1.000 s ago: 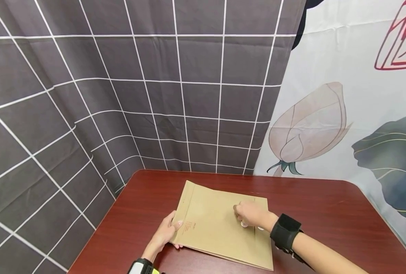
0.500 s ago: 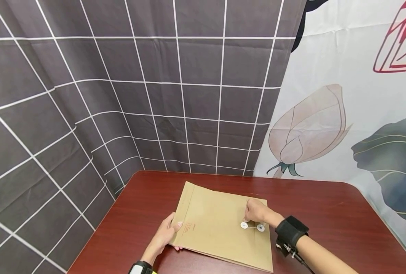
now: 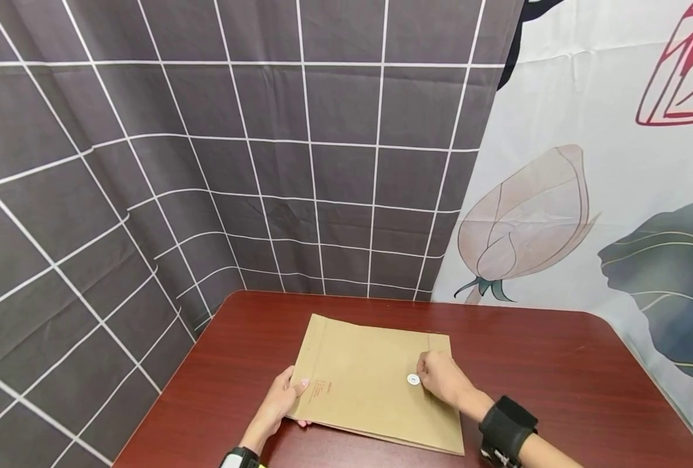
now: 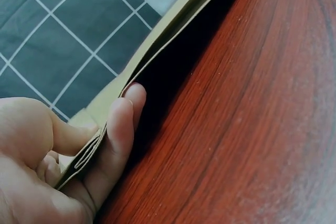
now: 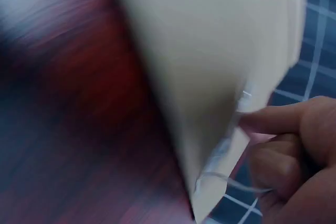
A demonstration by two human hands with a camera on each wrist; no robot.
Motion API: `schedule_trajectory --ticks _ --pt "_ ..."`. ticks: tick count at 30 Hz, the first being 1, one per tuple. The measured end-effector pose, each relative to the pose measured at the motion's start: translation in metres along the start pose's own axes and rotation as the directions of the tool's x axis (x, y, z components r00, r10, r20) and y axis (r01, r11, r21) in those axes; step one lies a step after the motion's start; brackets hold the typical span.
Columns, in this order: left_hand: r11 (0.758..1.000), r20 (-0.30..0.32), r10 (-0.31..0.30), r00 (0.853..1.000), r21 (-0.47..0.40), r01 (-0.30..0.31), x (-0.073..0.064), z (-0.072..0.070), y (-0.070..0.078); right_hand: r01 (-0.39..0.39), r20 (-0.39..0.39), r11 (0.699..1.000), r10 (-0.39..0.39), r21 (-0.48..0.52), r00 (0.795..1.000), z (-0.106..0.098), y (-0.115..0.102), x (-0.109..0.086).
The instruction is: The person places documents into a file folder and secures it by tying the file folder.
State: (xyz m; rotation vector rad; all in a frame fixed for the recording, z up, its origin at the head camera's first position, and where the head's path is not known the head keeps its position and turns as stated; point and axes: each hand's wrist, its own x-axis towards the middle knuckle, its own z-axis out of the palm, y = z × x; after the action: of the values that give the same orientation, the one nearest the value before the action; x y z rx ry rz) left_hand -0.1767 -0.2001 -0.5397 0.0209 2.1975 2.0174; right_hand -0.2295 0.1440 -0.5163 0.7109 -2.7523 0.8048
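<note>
A tan kraft-paper document envelope [image 3: 364,403] with small red print lies at a slant on the table. My left hand [image 3: 279,398] grips its left edge, thumb on top and fingers beneath; the left wrist view shows folded paper layers between thumb and fingers [image 4: 119,124]. Over the right part of the envelope is my right hand [image 3: 444,380], beside a white round button [image 3: 413,379]. A thin white string [image 5: 239,184] runs from the closure to the curled fingers of that hand in the blurred right wrist view. In the head view the second button is hidden behind the hand.
The dark red wooden table [image 3: 534,364] has rounded far corners. Behind it hang a grey cloth with white grid lines [image 3: 346,169] and a white cloth with a painted flower bud [image 3: 524,218].
My right hand has moved from left of the buttons, around their far side, to the right one, covering it. The envelope has shifted slightly. My left hand keeps its grip on the edge.
</note>
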Motion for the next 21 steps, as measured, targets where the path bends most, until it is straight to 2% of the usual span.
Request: schedule_trajectory --ticks 3,5,8,12,16,21 --pt "1.0 -0.022 0.002 1.0 0.008 -0.001 0.001 0.001 -0.001 0.075 -0.007 0.987 -0.077 -0.144 0.997 0.004 0.001 -0.006" --pt "1.0 -0.024 0.007 1.0 0.011 -0.006 0.001 0.003 -0.002 0.135 -0.003 0.963 -0.14 -0.233 0.99 0.005 0.002 -0.011" --pt "1.0 -0.011 -0.001 1.0 -0.004 0.001 0.0 0.003 -0.002 0.224 0.019 0.915 -0.231 -0.337 0.973 0.007 0.004 -0.017" --pt "1.0 -0.023 -0.01 1.0 -0.013 0.01 -0.001 0.004 -0.002 0.337 0.062 0.84 -0.344 -0.425 0.937 0.009 0.003 -0.022" --pt "1.0 -0.065 -0.001 0.998 0.015 0.002 -0.003 0.006 0.0 0.375 0.069 0.786 -0.394 -0.491 0.917 0.01 -0.003 -0.023" --pt "0.998 -0.11 0.006 0.994 0.065 0.001 -0.004 0.007 0.004 0.381 0.103 0.746 -0.391 -0.546 0.915 0.009 -0.014 -0.025"
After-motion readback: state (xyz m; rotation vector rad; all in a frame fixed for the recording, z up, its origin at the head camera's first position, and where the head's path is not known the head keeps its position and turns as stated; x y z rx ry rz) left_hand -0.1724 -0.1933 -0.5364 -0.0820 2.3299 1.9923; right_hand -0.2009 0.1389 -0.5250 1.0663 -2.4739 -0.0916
